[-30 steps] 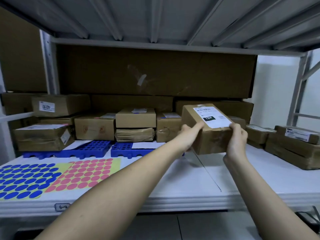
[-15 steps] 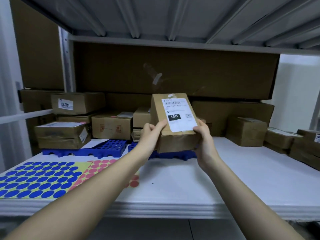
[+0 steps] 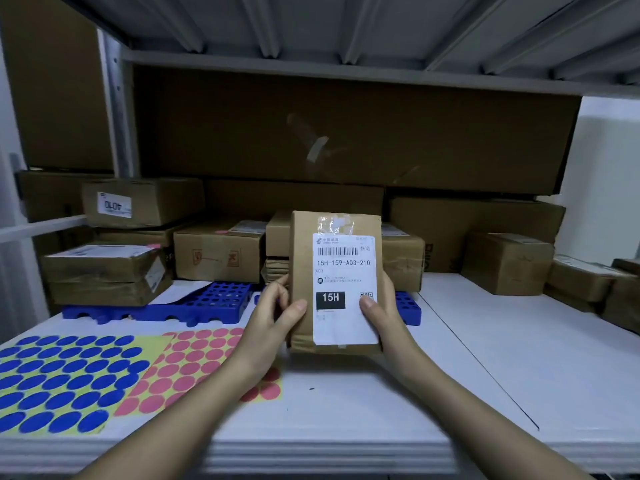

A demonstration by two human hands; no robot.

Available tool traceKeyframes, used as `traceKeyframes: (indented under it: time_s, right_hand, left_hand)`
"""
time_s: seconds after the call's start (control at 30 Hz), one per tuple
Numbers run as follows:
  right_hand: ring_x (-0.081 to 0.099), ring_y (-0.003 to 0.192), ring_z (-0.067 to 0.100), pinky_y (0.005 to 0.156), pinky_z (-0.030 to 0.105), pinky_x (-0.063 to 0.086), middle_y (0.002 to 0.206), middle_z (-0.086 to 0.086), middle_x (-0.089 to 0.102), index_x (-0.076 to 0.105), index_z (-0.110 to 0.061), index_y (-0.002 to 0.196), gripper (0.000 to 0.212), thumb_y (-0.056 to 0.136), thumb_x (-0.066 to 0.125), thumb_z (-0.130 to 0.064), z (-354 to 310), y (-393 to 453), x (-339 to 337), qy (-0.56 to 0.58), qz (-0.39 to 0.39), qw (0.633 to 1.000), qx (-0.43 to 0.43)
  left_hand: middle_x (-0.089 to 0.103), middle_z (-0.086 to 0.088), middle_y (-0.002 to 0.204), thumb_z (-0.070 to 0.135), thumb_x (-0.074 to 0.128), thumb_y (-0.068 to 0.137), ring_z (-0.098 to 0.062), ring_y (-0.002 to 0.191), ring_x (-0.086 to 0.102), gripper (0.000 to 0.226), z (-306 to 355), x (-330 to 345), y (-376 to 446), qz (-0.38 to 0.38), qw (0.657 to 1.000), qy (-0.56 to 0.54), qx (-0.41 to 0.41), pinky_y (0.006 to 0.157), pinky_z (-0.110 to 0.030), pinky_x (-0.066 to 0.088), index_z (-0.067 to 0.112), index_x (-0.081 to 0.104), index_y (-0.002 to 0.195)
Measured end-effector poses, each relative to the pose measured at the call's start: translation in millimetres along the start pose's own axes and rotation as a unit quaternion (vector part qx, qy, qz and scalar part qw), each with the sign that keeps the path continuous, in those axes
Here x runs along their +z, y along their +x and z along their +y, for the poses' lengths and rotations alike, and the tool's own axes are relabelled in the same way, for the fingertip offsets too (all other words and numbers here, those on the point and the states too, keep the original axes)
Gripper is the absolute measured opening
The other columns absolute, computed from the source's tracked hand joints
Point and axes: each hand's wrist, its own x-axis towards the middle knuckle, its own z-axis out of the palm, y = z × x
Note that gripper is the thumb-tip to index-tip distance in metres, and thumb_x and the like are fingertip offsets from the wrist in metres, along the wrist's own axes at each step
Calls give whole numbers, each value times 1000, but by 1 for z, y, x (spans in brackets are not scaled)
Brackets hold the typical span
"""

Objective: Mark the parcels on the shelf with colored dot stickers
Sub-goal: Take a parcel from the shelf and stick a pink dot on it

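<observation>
both hands, left hand point(image 3: 273, 317) and right hand point(image 3: 379, 315), pinch the parcel point(image 3: 334, 282) by its sides, label facing up between the thumbs, probably to read it before choosing a sticker.

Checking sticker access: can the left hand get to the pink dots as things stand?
Probably not yet: the left hand grips the parcel. The pink dots lie just below its forearm, nothing covering them.

Grey metal shelving point(image 3: 311, 67) with ribbed underside, white wall point(image 3: 602, 174) behind.
</observation>
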Motion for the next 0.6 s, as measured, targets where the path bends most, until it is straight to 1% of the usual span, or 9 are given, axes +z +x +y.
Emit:
traceKeyframes:
  time_s: [0.07, 0.1, 0.2, 0.23, 0.3, 0.4, 0.47, 0.53, 0.6]
  right_hand:
    - [43, 135, 8, 112, 46, 37, 146, -14, 45, 28, -39, 144, 71, 80, 56, -53, 4, -2, 1, -13, 12, 1000, -11]
    - [41, 136, 9, 113, 49, 35, 147, -14, 43, 28, -39, 144, 72, 80, 56, -54, 7, -1, 0, -12, 14, 1000, -11]
    - [42, 135, 6, 113, 48, 35, 143, -20, 46, 32, -46, 139, 67, 78, 55, -58, 9, -1, -1, -10, 16, 1000, -1]
    - [43, 134, 4, 113, 46, 36, 142, -22, 47, 33, -49, 136, 65, 76, 55, -60, 10, -2, -2, -11, 14, 1000, 0]
    - [43, 134, 4, 112, 45, 37, 143, -22, 45, 34, -59, 132, 60, 75, 55, -64, 11, -3, -3, -25, 10, 1000, 4]
    - [44, 134, 6, 111, 47, 38, 147, -20, 41, 34, -67, 127, 56, 75, 54, -69, 14, -2, -5, -44, 11, 999, 3]
    - [44, 133, 5, 110, 45, 39, 146, -22, 41, 33, -70, 126, 55, 74, 52, -70, 14, -2, -5, -51, 12, 999, -2]
    - [45, 132, 4, 108, 40, 41, 145, -23, 41, 33, -71, 124, 53, 74, 51, -70, 14, -3, -5, -46, 11, 999, -9]
    - [48, 129, 2, 103, 36, 45, 144, -23, 42, 35, -73, 120, 49, 74, 50, -68, 12, -3, -4, -38, 9, 999, -9]
  left_hand:
    - [53, -11, 96, 53, 58, 68, -16, 93, 48, 48, -5, -2, 2, 11, 1000, -1, 5, 76, -34, 34, 13, 32, 73]
    - [52, -10, 93, 54, 58, 68, -16, 92, 48, 49, -5, -2, 3, 14, 1000, -2, 6, 76, -35, 34, 12, 33, 73]
    - [52, 14, 79, 55, 57, 68, -12, 82, 47, 49, -5, -5, 2, 11, 1000, 7, 14, 73, -29, 35, 11, 35, 70]
    - [52, 18, 78, 55, 57, 68, -15, 82, 49, 51, -5, -7, 1, 8, 1000, 11, 18, 74, -28, 35, 8, 37, 70]
    - [57, 11, 90, 56, 58, 70, -22, 101, 55, 61, -6, -10, 0, 2, 1000, 11, 21, 84, -34, 38, -3, 45, 78]
    - [60, -9, 104, 58, 59, 69, -22, 114, 53, 75, -4, -13, 0, 0, 1000, 10, 10, 95, -44, 39, -12, 49, 93]
    - [61, -7, 107, 58, 58, 70, -25, 121, 51, 75, -4, -13, 0, 1, 1000, 17, 8, 100, -48, 37, -13, 50, 94]
    - [60, -3, 108, 57, 57, 71, -27, 125, 48, 69, -5, -13, -1, 1, 999, 31, 13, 103, -52, 36, -10, 51, 89]
    - [59, 1, 112, 56, 56, 71, -24, 127, 47, 65, -6, -13, -1, 2, 999, 42, 19, 104, -49, 35, -7, 52, 85]
